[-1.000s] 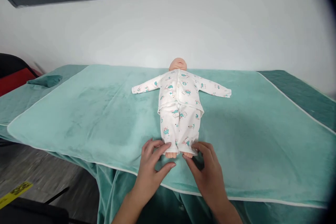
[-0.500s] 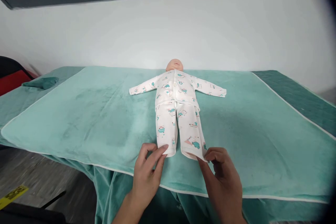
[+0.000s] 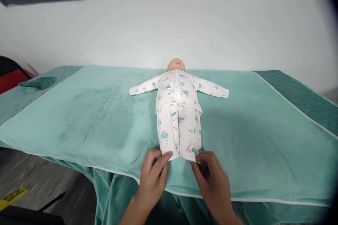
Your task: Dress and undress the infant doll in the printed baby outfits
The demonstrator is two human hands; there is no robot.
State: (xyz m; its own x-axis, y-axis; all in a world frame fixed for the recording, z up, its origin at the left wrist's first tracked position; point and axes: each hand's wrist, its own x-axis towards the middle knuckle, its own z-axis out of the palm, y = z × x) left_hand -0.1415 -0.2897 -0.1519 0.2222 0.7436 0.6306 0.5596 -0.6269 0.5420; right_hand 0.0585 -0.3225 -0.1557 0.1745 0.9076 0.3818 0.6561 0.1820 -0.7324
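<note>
One baby doll (image 3: 176,91) lies face up, centred on one teal blanket (image 3: 79,112). The left hand (image 3: 154,175) and right hand (image 3: 213,179) each pinch one cuff of its pyjama trousers (image 3: 179,130).

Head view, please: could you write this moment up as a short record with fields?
doll: baby doll on its back, head towards the wall, arms spread
clothing: white printed pyjama top and pyjama trousers, legs side by side
hands: left hand pinches one trouser cuff, right hand the other
surface: teal blanket
elsewhere: green cloth, far left
</note>
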